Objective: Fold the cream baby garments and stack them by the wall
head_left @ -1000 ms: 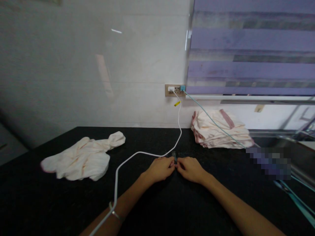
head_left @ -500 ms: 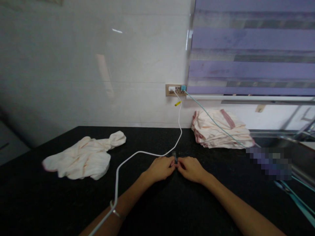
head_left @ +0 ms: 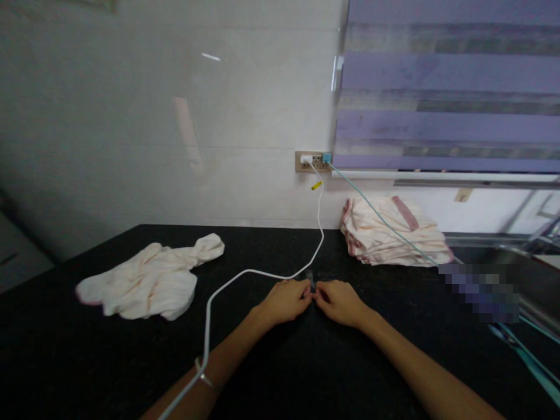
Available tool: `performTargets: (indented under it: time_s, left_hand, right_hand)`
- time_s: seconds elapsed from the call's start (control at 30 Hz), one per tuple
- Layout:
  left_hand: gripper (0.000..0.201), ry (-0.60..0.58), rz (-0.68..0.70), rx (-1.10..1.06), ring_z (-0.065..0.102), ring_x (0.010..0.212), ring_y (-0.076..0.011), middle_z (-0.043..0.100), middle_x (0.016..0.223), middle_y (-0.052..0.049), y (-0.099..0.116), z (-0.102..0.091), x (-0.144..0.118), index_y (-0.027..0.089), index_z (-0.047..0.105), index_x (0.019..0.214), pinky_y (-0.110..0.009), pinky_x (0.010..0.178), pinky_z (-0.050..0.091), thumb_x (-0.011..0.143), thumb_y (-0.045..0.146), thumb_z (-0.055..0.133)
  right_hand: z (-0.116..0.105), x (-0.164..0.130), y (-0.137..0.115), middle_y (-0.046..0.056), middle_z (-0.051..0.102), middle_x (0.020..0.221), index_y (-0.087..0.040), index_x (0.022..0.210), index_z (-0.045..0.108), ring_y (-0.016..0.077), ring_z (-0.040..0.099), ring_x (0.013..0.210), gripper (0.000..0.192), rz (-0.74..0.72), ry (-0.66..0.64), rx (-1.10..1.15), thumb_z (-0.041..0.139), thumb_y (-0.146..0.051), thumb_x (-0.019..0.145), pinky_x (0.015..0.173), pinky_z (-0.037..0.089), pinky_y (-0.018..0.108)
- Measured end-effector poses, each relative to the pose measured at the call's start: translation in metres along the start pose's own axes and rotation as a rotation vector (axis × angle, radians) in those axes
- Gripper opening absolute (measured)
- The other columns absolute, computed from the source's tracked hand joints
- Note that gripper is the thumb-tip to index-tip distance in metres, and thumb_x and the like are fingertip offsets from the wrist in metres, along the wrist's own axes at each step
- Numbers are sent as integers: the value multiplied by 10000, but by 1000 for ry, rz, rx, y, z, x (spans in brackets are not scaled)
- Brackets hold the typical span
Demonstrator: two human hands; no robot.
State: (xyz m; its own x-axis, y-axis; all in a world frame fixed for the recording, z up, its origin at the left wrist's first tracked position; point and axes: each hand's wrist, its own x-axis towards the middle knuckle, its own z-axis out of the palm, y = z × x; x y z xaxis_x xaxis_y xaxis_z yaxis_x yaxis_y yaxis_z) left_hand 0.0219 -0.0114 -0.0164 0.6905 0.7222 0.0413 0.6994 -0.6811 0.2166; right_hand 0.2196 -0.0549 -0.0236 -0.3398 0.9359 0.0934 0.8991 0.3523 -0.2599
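Observation:
My left hand (head_left: 287,300) and my right hand (head_left: 339,300) rest close together on the black countertop (head_left: 315,367), knuckles up and fingers curled inward. Between their fingertips shows a small, dark, partly clear strip (head_left: 312,284), pinched from both sides; it is too small and dim to name. A white cable (head_left: 247,270) runs over the counter just beyond my left hand and crosses above my left forearm, which wears a bracelet (head_left: 205,376). The lower parts of the fingers are hidden.
A crumpled white cloth (head_left: 153,280) lies at left. Folded white cloths (head_left: 394,233) with reddish edges are stacked by the wall. A wall socket (head_left: 314,161) holds the white plug and a teal one, whose cord (head_left: 385,219) runs right. A steel sink (head_left: 534,280) is at right.

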Motion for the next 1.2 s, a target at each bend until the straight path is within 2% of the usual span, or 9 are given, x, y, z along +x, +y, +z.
performTargets:
  time_s: [0.5,0.63,0.7,0.77,0.87,0.97,1.03,1.13,1.2]
  left_hand:
    - [246,-73,1,-198,583,597,-131,663,745,45,0,-17,-5,242,587,898,-252,590,375,989,424,449]
    - [286,30,-30,-193,614,677,-141,671,793,24,-18,-13,0,239,613,925,-244,622,394,1002,454,440]
    - [307,98,-150,-145,619,692,-154,670,783,4,-40,-15,3,228,627,902,-254,640,401,1006,445,435]
    - [306,167,-363,-103,631,719,-172,684,811,-25,-68,-21,3,215,638,882,-266,655,418,1003,410,436]
    - [299,328,-642,-2,659,913,-222,699,983,-94,-110,-33,-6,191,668,923,-298,802,482,989,371,439]
    - [369,552,-819,151,573,1210,-314,631,1239,-184,-142,-39,-21,129,660,1134,-399,1038,441,959,388,463]
    - [553,652,-967,166,430,1382,-400,494,1442,-252,-156,-37,-30,67,542,1344,-510,1131,357,939,439,482]
    - [843,641,-1172,29,237,1489,-495,224,1612,-328,-172,-32,-39,12,275,1533,-606,1159,281,897,502,528]
    - [908,589,-1211,-20,267,1475,-509,234,1596,-362,-178,-31,-42,-4,197,1558,-610,1144,301,879,484,552]
  right_hand:
    - [-5,-1,-3,40,719,911,-200,911,652,153,630,807,220,28,-42,20,500,-328,1005,665,255,286]
    - [-5,0,-2,37,711,887,-202,900,649,143,611,771,239,19,-30,15,480,-333,1008,650,243,282]
    - [-5,0,-1,32,705,876,-205,891,645,140,599,761,239,12,-25,19,482,-337,1005,646,241,278]
    - [-5,-1,0,28,700,870,-206,889,645,138,591,756,239,13,-30,28,488,-343,1004,645,243,273]
    - [-5,-1,1,27,696,872,-205,907,652,141,589,767,231,21,-36,49,498,-348,1002,646,251,268]
    - [-4,-1,2,28,694,876,-204,910,652,141,587,774,223,17,-36,67,503,-343,1000,651,256,267]
    - [-4,-1,2,25,693,871,-206,901,647,140,585,774,227,8,-32,75,497,-343,1001,654,258,265]
    - [-4,-1,3,24,691,872,-206,900,642,142,587,789,225,1,-29,81,496,-343,1002,662,264,263]
    - [-4,-1,4,23,689,874,-205,905,642,142,587,791,219,6,-35,79,502,-342,1002,665,266,261]
